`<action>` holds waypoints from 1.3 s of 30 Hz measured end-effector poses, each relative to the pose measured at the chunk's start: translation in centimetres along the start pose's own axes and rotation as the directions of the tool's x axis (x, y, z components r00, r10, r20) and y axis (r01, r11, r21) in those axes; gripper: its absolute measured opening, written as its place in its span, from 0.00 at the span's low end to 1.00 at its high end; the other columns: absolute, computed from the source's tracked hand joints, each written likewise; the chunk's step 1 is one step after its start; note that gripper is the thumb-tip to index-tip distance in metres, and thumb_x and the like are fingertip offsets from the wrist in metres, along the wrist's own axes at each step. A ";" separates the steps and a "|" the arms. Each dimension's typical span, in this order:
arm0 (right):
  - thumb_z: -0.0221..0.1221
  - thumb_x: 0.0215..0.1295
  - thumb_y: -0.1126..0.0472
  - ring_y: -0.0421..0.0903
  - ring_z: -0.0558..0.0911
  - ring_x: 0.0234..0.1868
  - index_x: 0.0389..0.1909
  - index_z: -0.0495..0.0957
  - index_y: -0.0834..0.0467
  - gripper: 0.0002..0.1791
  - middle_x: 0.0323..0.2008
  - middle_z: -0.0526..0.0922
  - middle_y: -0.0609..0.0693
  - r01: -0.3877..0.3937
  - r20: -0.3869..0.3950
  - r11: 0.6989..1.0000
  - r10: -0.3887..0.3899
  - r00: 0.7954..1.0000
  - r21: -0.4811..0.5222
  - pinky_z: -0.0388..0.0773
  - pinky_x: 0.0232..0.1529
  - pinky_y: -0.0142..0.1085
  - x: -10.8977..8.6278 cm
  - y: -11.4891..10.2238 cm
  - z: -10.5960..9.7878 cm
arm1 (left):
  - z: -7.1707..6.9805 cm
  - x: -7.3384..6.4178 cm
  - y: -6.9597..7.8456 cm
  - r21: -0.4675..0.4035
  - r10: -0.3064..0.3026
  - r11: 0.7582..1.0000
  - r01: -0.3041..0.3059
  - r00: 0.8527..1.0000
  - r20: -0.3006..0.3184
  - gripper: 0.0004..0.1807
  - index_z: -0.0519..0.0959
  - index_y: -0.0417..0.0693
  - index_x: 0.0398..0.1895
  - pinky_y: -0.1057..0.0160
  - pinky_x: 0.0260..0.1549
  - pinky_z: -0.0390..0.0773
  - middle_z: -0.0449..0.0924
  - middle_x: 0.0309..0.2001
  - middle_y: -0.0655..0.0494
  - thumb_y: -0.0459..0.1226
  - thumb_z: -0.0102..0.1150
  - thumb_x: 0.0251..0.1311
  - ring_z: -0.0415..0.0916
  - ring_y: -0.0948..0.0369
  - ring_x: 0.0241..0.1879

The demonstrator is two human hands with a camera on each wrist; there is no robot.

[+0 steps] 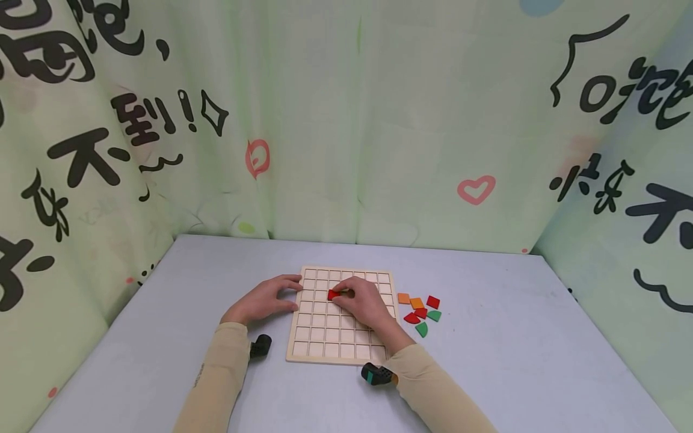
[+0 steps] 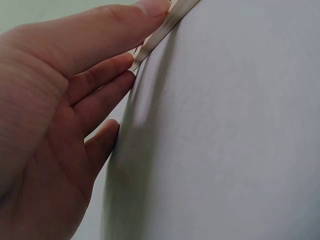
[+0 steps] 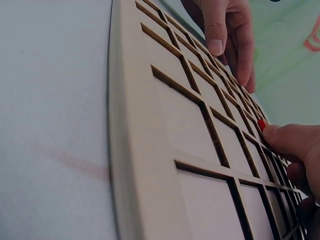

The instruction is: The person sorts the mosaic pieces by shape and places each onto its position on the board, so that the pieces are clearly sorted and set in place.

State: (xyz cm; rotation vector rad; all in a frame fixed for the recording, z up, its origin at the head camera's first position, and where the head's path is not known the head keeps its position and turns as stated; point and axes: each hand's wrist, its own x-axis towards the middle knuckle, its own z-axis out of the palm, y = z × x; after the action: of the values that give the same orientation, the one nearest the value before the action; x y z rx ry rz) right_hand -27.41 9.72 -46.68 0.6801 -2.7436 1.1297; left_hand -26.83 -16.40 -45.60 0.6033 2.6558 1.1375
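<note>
A pale wooden grid board (image 1: 325, 350) with square cells lies on the table. Over its upper middle, my right hand (image 1: 364, 300) pinches a small red tile (image 1: 332, 294) between thumb and fingers, right at the cells. In the right wrist view the red tile (image 3: 261, 124) shows only as a sliver beside the thumb. My left hand (image 1: 266, 298) rests at the board's left edge, thumb and fingers stretched out and spread apart. The left wrist view shows these fingers (image 2: 105, 100) fairly straight, their tips by the board's side.
Right of the board lie several loose pieces: orange squares (image 1: 415, 303), a red square (image 1: 433, 302), a red rounded wedge (image 1: 411, 318) and green rounded wedges (image 1: 421, 329). The white table (image 1: 514, 361) ends at printed curtains (image 1: 411, 132) behind and at both sides.
</note>
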 end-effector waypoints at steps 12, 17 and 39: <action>0.67 0.61 0.62 0.48 0.80 0.47 0.43 0.86 0.58 0.10 0.44 0.84 0.50 -0.006 0.013 1.000 0.006 1.000 0.001 0.78 0.50 0.43 0.1 -0.1 -0.1 | 0.1 0.2 0.0 0.008 -0.007 1.000 0.007 1.000 -0.002 0.24 0.78 0.43 0.58 0.48 0.69 0.59 0.64 0.71 0.50 0.40 0.68 0.59 0.55 0.48 0.72; 0.66 0.61 0.62 0.47 0.80 0.45 0.43 0.86 0.58 0.10 0.44 0.83 0.50 -0.016 0.015 1.000 0.016 1.000 -0.006 0.78 0.47 0.41 0.0 -0.1 -0.1 | 0.1 0.1 0.1 -0.001 -0.015 1.000 0.015 1.000 -0.003 0.24 0.78 0.43 0.58 0.47 0.70 0.58 0.64 0.71 0.50 0.39 0.68 0.59 0.55 0.48 0.72; 0.66 0.61 0.63 0.43 0.74 0.37 0.51 0.82 0.60 0.16 0.45 0.83 0.51 -0.051 0.013 0.999 0.051 0.999 0.010 0.76 0.41 0.36 -0.1 -0.4 0.0 | 0.2 0.0 0.2 -0.001 -0.020 1.000 0.020 1.000 -0.004 0.24 0.78 0.43 0.58 0.48 0.69 0.59 0.64 0.71 0.51 0.39 0.68 0.59 0.55 0.49 0.72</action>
State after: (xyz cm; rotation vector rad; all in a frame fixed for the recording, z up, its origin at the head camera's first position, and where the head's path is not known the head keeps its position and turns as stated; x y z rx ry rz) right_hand -27.12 9.48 -46.45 0.6247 -2.7830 1.1544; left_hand -26.69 -16.17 -45.54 0.5741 2.6586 1.1353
